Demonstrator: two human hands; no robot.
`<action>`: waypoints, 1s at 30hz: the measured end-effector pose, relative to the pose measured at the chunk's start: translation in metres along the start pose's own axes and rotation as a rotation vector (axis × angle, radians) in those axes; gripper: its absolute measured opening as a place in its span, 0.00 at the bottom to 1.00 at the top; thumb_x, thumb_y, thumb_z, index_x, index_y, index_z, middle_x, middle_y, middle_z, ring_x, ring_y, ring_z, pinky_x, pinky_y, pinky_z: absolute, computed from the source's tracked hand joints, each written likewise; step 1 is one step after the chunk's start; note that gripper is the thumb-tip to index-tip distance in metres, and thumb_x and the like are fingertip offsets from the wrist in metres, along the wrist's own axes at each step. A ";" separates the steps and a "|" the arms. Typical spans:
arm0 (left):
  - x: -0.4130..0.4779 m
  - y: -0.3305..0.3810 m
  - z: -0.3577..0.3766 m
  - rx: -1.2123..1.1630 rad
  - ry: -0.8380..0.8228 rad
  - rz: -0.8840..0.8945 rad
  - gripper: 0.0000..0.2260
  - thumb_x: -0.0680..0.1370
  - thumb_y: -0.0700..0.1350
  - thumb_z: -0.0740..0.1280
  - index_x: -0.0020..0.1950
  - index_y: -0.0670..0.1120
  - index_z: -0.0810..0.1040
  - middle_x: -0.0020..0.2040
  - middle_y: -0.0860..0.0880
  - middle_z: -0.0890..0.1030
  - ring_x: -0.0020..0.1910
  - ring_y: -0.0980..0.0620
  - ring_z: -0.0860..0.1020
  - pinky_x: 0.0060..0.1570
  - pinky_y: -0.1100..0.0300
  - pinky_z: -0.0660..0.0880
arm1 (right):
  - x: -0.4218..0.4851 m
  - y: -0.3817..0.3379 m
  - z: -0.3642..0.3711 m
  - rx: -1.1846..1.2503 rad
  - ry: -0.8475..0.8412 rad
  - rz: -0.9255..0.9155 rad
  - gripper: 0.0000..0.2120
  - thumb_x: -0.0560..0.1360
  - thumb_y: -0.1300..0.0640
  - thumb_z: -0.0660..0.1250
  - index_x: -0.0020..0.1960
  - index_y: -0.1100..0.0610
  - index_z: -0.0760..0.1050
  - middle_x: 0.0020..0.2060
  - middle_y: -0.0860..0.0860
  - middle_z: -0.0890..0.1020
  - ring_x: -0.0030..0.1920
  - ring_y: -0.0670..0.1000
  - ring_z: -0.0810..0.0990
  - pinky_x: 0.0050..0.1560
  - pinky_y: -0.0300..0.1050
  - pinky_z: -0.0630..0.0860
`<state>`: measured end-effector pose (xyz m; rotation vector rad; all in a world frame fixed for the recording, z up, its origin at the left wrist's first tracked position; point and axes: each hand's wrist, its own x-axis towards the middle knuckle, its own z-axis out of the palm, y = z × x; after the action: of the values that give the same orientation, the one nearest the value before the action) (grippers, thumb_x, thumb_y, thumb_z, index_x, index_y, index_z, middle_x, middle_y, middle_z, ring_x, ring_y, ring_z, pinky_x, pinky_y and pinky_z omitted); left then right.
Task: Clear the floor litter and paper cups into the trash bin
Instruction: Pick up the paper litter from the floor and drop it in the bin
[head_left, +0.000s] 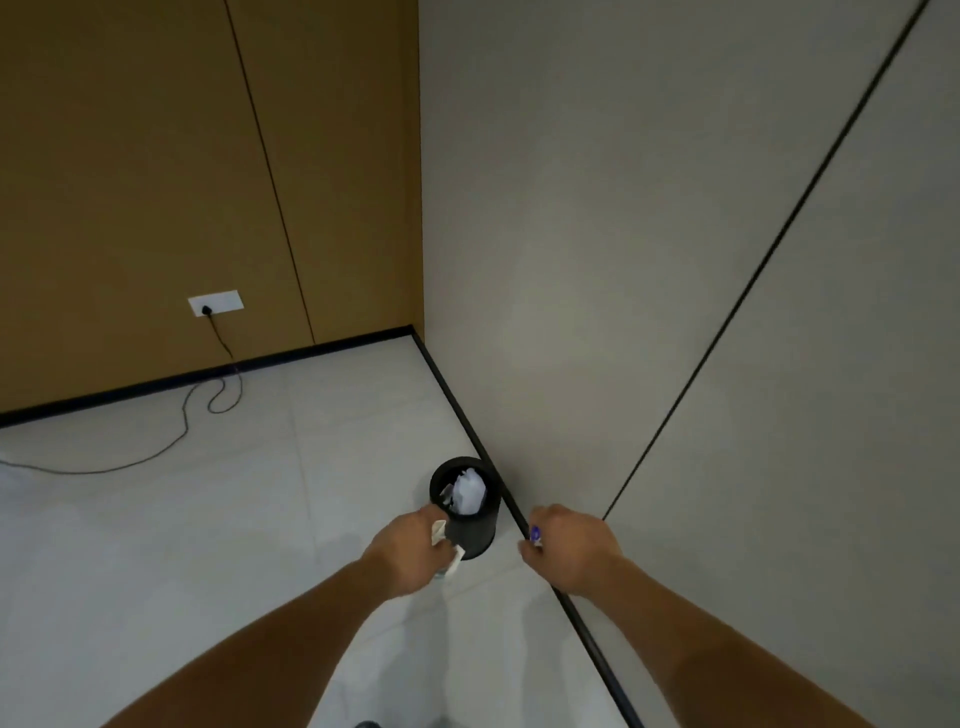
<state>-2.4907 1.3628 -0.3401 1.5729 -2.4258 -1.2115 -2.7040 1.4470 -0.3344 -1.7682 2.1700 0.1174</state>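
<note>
Looking nearly done: the black round trash bin (477, 540) by the wall already holds crumpled white paper (470, 493). Your left hand (410, 553) has its grip around a white paper scrap (445, 543) at the rim, and your right hand (569, 545) pinches a small blue-marked bit (536, 533). Neither's dropped yet.

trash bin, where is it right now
Head view, lower centre: the trash bin stands on the floor beside the black baseboard, just beyond the left hand.

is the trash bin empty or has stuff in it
Not empty: crumpled white paper sits inside the trash bin, near its rim.
</note>
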 end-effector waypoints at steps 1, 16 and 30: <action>0.023 -0.002 -0.003 0.004 -0.021 -0.009 0.15 0.77 0.51 0.65 0.62 0.47 0.72 0.55 0.47 0.78 0.53 0.48 0.77 0.51 0.58 0.73 | 0.021 0.005 -0.001 0.007 -0.013 -0.003 0.17 0.80 0.43 0.56 0.61 0.54 0.71 0.55 0.53 0.77 0.53 0.55 0.79 0.50 0.43 0.73; 0.434 -0.096 0.020 0.024 -0.226 -0.053 0.07 0.79 0.52 0.60 0.52 0.50 0.71 0.46 0.51 0.78 0.47 0.52 0.77 0.47 0.59 0.74 | 0.402 0.077 0.106 0.193 -0.139 0.106 0.15 0.79 0.41 0.56 0.59 0.50 0.70 0.51 0.48 0.75 0.47 0.47 0.74 0.47 0.39 0.72; 0.625 -0.254 0.215 0.332 -0.279 -0.016 0.29 0.76 0.53 0.64 0.75 0.50 0.59 0.75 0.49 0.59 0.74 0.46 0.56 0.68 0.51 0.64 | 0.575 0.121 0.363 0.185 -0.245 0.069 0.26 0.77 0.38 0.60 0.68 0.54 0.66 0.62 0.53 0.71 0.58 0.53 0.72 0.50 0.45 0.76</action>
<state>-2.6888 0.9536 -0.8823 1.5893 -2.9271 -1.1469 -2.8429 1.0351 -0.8718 -1.4945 1.9972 0.1375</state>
